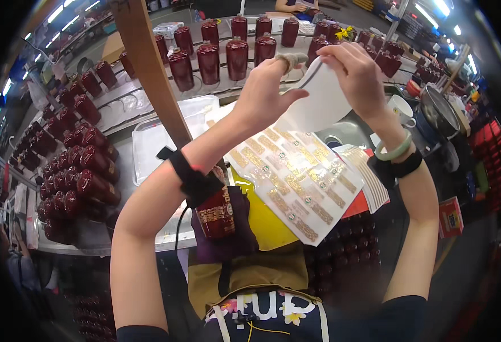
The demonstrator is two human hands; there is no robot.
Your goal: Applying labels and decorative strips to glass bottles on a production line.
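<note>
Both forearms rise from the lower edge and lean toward each other, hands meeting high in the view. The left hand (pixel 264 91) is raised with wrist bent, thumb stretched out to the right, forefinger and thumb pinched together at the top. The right hand (pixel 357 74) arches over from the right, palm turned down, fingertips curled and pinched close to the left one's. Each wrist carries a dark strap

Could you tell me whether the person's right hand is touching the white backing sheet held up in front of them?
Touching: the head view shows the right hand pinching the top edge of the white backing sheet.
</note>
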